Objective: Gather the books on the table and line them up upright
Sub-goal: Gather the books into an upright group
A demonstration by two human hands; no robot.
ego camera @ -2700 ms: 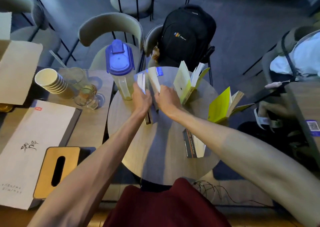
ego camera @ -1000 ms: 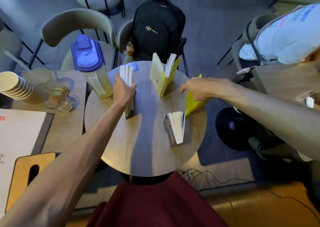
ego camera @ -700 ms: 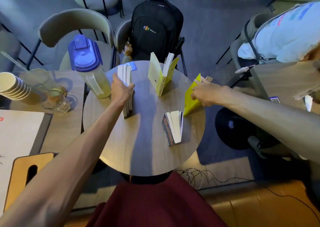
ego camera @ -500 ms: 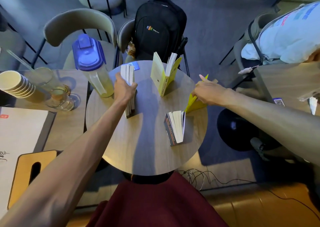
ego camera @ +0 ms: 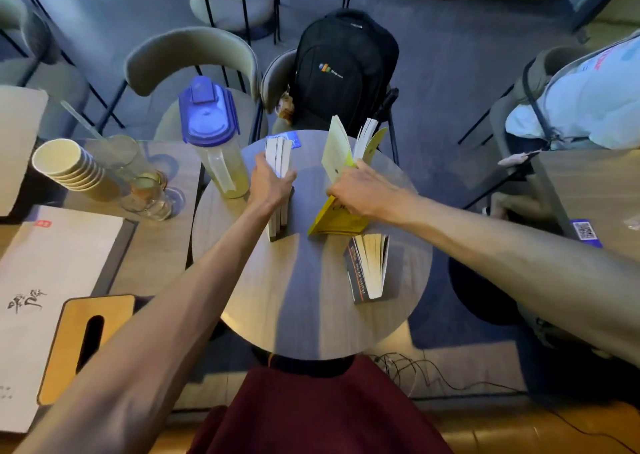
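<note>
Nearest, on the round desk (ego camera: 311,318), a dark-spined book (ego camera: 367,270) stands on end by the right rim, its pages fanned slightly apart. Just beyond it a yellow book (ego camera: 337,219) leans with its lower edge on the desk, and the right grip (ego camera: 363,194) is curled round its upper edge. To the left, the left grip (ego camera: 272,186) is closed round a row of white books (ego camera: 278,154) standing upright and pressed together. Farther back a pale green book (ego camera: 337,150) stands open near the far rim. A blue-lidded jug (ego camera: 212,135) stands just left of the row, and a black backpack (ego camera: 346,69) sits on a chair behind.
</note>
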